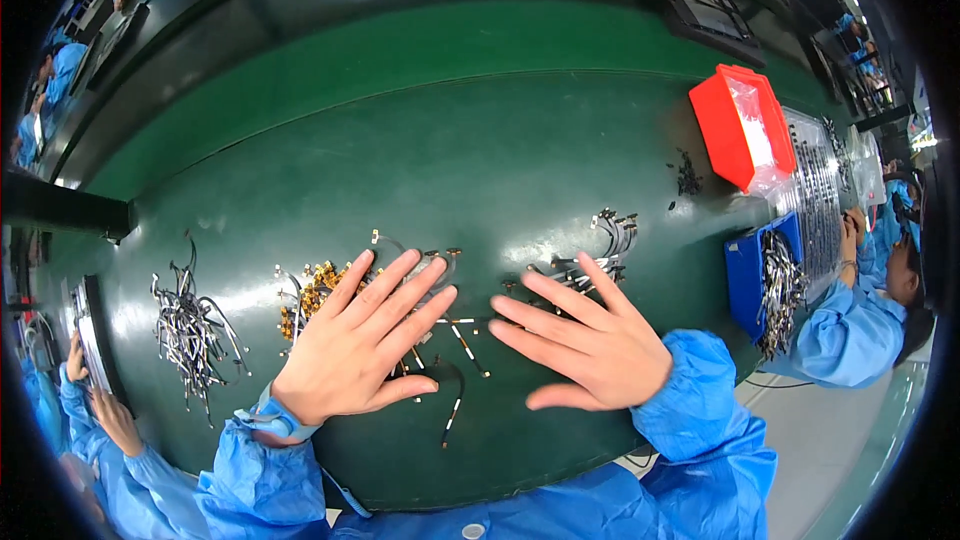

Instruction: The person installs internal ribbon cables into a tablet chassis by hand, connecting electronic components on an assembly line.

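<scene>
My left hand (365,345) is spread flat, palm down, over a scatter of short black cables with small metal ends; a blue strap (275,418) circles its wrist. Fingers apart, my right hand (595,345) lies over the lower part of another cable bunch (618,233). Neither hand holds anything. Whether the palms touch the table cannot be made out. Beside my left fingers is a pile of small gold-coloured parts (318,290), partly covered. A loose cable (455,410) lies just right of my left thumb, and another (466,344) sits between the hands.
A tangled cable heap (195,330) lies on the green table (400,160) at left. At right stand a red bin (715,125), a blue bin (745,275) full of cables, and clear trays (815,190). Small black pieces (688,175) lie near the red bin. Co-workers sit at both sides.
</scene>
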Tool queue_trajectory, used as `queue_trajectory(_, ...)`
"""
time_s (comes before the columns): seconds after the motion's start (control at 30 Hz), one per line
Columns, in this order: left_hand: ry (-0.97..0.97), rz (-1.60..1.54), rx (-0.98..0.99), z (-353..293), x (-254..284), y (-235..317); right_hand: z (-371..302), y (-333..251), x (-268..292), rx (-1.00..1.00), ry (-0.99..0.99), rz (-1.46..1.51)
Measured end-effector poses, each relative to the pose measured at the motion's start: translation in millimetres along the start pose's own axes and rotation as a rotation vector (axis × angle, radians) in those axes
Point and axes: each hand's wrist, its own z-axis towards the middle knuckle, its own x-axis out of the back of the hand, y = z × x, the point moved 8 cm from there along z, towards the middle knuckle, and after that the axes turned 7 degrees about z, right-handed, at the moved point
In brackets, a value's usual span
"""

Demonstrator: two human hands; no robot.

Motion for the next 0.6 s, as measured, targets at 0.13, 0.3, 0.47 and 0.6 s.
queue_trajectory(0.13,0.007,0.012,0.020,-2,0,-3,6,7,-4,0.053,-0.001,-0.131)
queue_trajectory(0.3,0.023,-0.011,0.035,-6,0,-7,-5,19,10,0.000,0.001,-0.129)
queue_trajectory(0.47,0.043,0.010,0.030,-5,0,-7,-2,16,9,-0.006,0.019,-0.075)
queue_trajectory(0.6,0.062,-0.005,0.031,-1,1,-5,11,10,6,-0.042,0.058,-0.108)
